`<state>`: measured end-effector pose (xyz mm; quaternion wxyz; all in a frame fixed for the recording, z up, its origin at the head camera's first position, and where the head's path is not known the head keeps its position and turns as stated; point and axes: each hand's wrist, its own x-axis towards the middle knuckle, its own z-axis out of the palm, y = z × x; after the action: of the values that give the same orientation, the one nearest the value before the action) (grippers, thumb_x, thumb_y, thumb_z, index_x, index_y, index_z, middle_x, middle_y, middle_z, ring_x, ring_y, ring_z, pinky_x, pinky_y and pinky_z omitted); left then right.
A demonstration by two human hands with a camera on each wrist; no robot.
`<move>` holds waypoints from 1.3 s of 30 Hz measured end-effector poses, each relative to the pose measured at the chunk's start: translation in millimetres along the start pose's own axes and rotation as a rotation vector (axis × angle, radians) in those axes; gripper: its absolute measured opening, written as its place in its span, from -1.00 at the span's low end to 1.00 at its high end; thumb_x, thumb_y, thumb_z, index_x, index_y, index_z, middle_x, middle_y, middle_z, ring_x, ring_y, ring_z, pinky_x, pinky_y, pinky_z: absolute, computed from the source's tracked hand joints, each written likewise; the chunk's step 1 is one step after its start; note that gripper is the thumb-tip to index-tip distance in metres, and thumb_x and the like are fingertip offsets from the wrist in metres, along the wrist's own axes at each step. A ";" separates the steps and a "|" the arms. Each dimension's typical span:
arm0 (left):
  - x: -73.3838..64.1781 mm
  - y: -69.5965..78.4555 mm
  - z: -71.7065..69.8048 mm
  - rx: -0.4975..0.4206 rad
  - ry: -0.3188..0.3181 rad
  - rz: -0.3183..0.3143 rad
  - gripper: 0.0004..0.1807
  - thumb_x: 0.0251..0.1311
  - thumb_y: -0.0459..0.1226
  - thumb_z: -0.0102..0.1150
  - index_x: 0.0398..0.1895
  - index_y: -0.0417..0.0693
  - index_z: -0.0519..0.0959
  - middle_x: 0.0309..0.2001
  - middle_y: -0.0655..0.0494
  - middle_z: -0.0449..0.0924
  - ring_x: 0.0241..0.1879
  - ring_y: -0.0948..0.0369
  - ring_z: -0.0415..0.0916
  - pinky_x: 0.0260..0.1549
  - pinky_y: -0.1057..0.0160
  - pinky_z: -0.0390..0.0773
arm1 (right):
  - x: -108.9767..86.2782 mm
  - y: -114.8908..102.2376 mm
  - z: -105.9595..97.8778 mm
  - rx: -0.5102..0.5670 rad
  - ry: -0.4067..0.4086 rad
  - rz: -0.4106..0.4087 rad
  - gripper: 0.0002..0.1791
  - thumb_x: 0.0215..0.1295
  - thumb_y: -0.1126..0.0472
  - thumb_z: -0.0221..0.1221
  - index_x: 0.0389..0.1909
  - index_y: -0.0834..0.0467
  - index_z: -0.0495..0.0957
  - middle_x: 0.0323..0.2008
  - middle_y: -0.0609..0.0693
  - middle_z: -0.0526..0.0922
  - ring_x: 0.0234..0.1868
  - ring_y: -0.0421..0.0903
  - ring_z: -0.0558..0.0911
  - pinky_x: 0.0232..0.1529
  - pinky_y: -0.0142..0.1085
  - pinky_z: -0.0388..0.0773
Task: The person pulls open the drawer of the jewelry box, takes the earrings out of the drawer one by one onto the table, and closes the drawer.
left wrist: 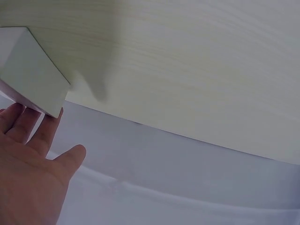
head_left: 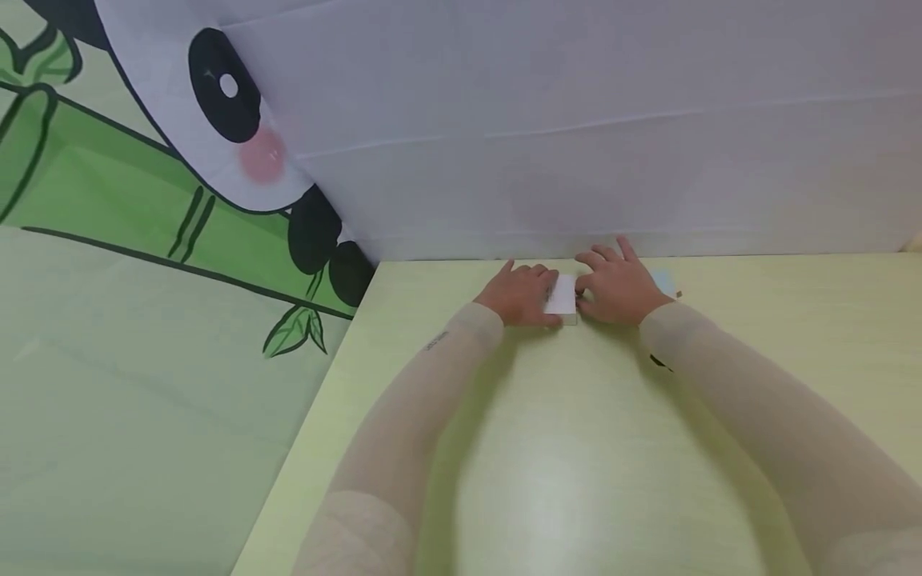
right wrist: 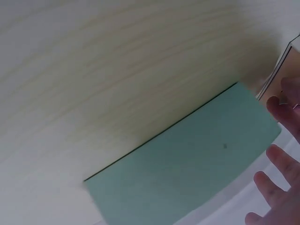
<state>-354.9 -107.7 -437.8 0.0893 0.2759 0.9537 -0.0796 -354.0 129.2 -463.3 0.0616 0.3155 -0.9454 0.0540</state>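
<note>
A small white box (head_left: 560, 294) with some dark print lies near the table's back edge. My left hand (head_left: 520, 294) grips it from the left, the thumb on the near side and the fingers on the far side. The left wrist view shows the box's pale side (left wrist: 35, 70) against the fingertips of the left hand (left wrist: 35, 173). At the box's right end, my right hand (head_left: 615, 284) brings thumb and index finger together, other fingers spread. In the right wrist view the right hand (right wrist: 286, 187) touches the box's brownish end (right wrist: 286, 70); the exact contact is partly cut off.
A pale blue-green flat-sided piece (right wrist: 187, 154) lies beside the right hand, partly hidden in the head view. A small brown bit (head_left: 679, 294) is near the right wrist. Something dark (head_left: 659, 362) shows under the right sleeve. A white cloth backdrop (head_left: 612, 176) rises behind the table (head_left: 547, 432).
</note>
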 end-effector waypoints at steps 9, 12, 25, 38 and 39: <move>-11.1 -15.1 1.6 -0.016 -0.017 -0.009 0.06 0.59 0.39 0.29 0.90 0.04 0.26 0.79 0.07 0.47 0.74 -0.01 0.49 0.89 -0.31 0.24 | 12.8 -15.5 4.7 -0.018 -0.011 -0.021 -0.73 0.66 -0.01 0.38 0.13 -0.01 0.94 0.64 0.29 0.63 0.74 0.44 0.47 0.89 0.51 0.07; -10.6 -17.7 1.7 -0.019 -0.032 -0.014 0.07 0.59 0.37 0.30 0.92 0.03 0.23 0.81 0.06 0.44 0.77 0.00 0.46 0.89 -0.28 0.27 | 15.7 -17.7 6.6 -0.024 -0.012 -0.021 -0.72 0.66 -0.01 0.38 0.14 0.00 0.94 0.62 0.29 0.64 0.71 0.43 0.50 0.89 0.49 0.09; -10.5 -22.0 2.1 -0.031 -0.066 -0.047 0.08 0.60 0.34 0.35 0.93 0.03 0.21 0.83 0.07 0.42 0.78 0.02 0.44 0.89 -0.22 0.29 | 22.9 -24.1 11.2 -0.007 0.001 -0.018 -0.78 0.66 0.03 0.42 0.09 -0.01 0.97 0.63 0.27 0.65 0.69 0.43 0.54 0.85 0.55 0.15; -9.8 -20.6 2.3 -0.040 -0.058 -0.053 0.08 0.61 0.33 0.31 0.94 0.01 0.19 0.83 0.06 0.40 0.75 0.01 0.46 0.81 -0.08 0.43 | 29.8 -19.5 12.6 0.006 -0.009 -0.020 -0.84 0.64 0.10 0.46 0.00 -0.04 1.01 0.65 0.24 0.64 0.70 0.43 0.52 0.80 0.66 0.12; -8.7 -20.7 2.6 -0.037 -0.059 -0.054 0.08 0.61 0.33 0.30 0.94 0.01 0.19 0.83 0.06 0.40 0.74 0.01 0.48 0.79 -0.06 0.46 | 29.7 -19.1 12.1 0.003 -0.006 -0.022 -0.85 0.63 0.11 0.46 -0.01 -0.04 1.01 0.65 0.23 0.64 0.69 0.43 0.53 0.80 0.66 0.12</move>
<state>-358.5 -129.9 -436.3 0.1202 0.2462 0.9590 -0.0724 -367.0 94.8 -469.6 0.0590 0.3260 -0.9420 0.0540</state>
